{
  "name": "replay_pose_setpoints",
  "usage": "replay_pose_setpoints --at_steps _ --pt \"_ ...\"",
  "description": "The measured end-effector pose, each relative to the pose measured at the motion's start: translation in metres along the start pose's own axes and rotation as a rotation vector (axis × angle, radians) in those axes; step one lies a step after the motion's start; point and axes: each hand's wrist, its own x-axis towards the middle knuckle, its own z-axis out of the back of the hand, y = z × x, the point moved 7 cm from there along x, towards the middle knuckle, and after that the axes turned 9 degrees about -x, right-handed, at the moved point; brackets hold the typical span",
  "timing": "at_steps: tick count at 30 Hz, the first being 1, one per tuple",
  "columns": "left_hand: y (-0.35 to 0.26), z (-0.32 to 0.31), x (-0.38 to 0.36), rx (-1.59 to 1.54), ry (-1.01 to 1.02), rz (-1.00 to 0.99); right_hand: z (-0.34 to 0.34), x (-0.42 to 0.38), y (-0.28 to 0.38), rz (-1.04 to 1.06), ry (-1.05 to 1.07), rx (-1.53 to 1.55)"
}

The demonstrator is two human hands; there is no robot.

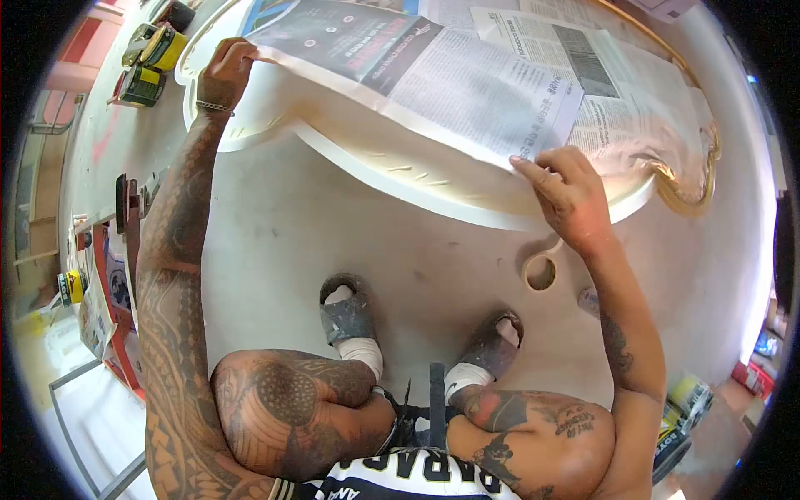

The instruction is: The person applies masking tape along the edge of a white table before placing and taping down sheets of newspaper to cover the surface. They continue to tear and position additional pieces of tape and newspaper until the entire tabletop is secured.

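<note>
A sheet of newspaper (475, 92) is stretched between my two hands over a large white curved panel (400, 190) on the floor. My left hand (229, 65) pinches the sheet's upper left corner, near the panel's left edge. At the sheet's lower right corner, my right hand (568, 187) grips the near edge between thumb and fingers. More newspaper (600, 62) lies on the panel beyond the sheet, and clear crinkled film or tape (687, 179) runs along the panel's right edge.
Several paint cans (162, 48) stand at the upper left. A roll of tape (540, 272) lies on the floor (417, 267) below my right hand. Cans (687, 396) are at the lower right. At the left are a red frame (121, 342) and a yellow-black can (72, 287).
</note>
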Motion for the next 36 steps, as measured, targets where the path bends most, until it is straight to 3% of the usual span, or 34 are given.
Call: replay_pose_setpoints --at_steps 7,19,23,26,27,30,36 --pt "0.029 -0.002 -0.022 -0.073 0.000 0.137 -0.006 -0.001 0.014 0.094 0.035 0.101" --pt "0.049 -0.010 -0.048 -0.104 0.030 0.311 -0.016 -0.011 0.008 0.021 0.117 0.119" --pt "0.053 -0.010 -0.057 -0.045 0.088 0.476 -0.016 -0.013 0.004 0.011 0.098 0.121" --pt "0.092 -0.023 -0.086 -0.603 -0.097 1.013 -0.015 -0.015 0.002 0.014 0.083 0.108" --pt "0.091 -0.024 -0.088 -0.778 -0.193 1.066 -0.015 -0.015 0.002 0.020 0.087 0.103" --pt "0.094 -0.022 -0.095 -0.761 -0.303 1.200 -0.015 -0.013 0.004 0.045 0.105 0.087" --pt "0.107 -0.028 -0.103 -0.819 -0.322 1.259 -0.014 -0.012 0.007 0.068 0.118 0.083"
